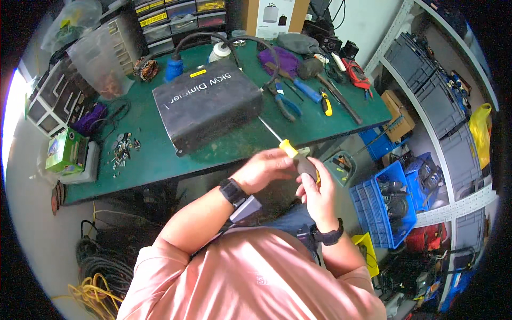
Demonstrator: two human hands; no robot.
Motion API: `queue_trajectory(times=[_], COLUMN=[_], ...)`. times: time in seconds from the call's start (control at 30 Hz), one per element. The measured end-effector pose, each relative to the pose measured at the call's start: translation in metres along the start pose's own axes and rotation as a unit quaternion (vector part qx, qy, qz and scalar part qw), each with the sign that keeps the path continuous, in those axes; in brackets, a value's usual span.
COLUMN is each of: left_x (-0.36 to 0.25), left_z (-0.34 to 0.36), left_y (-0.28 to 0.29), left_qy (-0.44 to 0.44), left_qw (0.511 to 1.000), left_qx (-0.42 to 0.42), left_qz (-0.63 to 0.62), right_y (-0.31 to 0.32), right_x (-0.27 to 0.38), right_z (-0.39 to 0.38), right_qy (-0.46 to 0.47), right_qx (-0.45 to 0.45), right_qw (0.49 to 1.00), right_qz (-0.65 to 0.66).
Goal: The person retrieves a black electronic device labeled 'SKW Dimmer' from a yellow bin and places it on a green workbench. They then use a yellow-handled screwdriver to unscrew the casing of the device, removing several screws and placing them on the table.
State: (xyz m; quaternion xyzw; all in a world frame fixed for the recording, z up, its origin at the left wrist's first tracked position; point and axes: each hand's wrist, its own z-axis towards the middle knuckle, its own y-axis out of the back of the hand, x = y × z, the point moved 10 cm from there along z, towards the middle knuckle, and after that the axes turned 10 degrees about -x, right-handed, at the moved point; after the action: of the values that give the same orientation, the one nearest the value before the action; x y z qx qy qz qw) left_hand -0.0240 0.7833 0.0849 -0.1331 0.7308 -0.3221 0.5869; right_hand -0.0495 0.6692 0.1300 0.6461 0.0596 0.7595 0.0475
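A screwdriver (288, 148) with a yellow and black handle is held in front of the table's near edge. My right hand (319, 194) is closed around the rear of the handle. Near the yellow collar, the fingers of my left hand (266, 169) are bent against the handle; some of them are hidden. The shaft points up and left, its tip close to the right side of a black metal box (205, 106). Whether the tip touches the box I cannot tell. The box lies on the green tabletop (224, 154), with white writing on top.
Blue-handled pliers (287, 104), a hammer (341, 98) and a small yellow screwdriver (326, 104) lie right of the box. Loose screws (124, 152) are scattered at the left, beside a green carton (66, 152). Blue crates (381, 205) stand on the right below the table.
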Motion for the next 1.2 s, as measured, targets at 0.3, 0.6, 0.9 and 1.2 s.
queue_trajectory(times=[0.3,0.6,0.9,1.2], left_x=[-0.05,-0.049,-0.041,-0.039], left_z=[0.023,0.048,0.051,0.056], left_y=[0.088,0.094,0.1,0.097], left_qy=[-0.054,-0.047,-0.068,-0.089], left_qw=[0.932,0.912,0.913,0.922], left_qx=[-0.349,-0.392,-0.361,-0.33], left_qz=[-0.08,-0.111,-0.176,-0.182], right_y=[0.007,-0.013,-0.01,-0.015], right_x=[0.047,-0.032,0.044,-0.025], right_z=[-0.008,-0.002,-0.008,0.002], right_qy=[0.339,-0.182,0.289,-0.079], right_qx=[-0.073,0.031,-0.042,0.014], right_qw=[0.927,0.944,0.941,0.987], right_qz=[-0.142,0.273,-0.171,0.138])
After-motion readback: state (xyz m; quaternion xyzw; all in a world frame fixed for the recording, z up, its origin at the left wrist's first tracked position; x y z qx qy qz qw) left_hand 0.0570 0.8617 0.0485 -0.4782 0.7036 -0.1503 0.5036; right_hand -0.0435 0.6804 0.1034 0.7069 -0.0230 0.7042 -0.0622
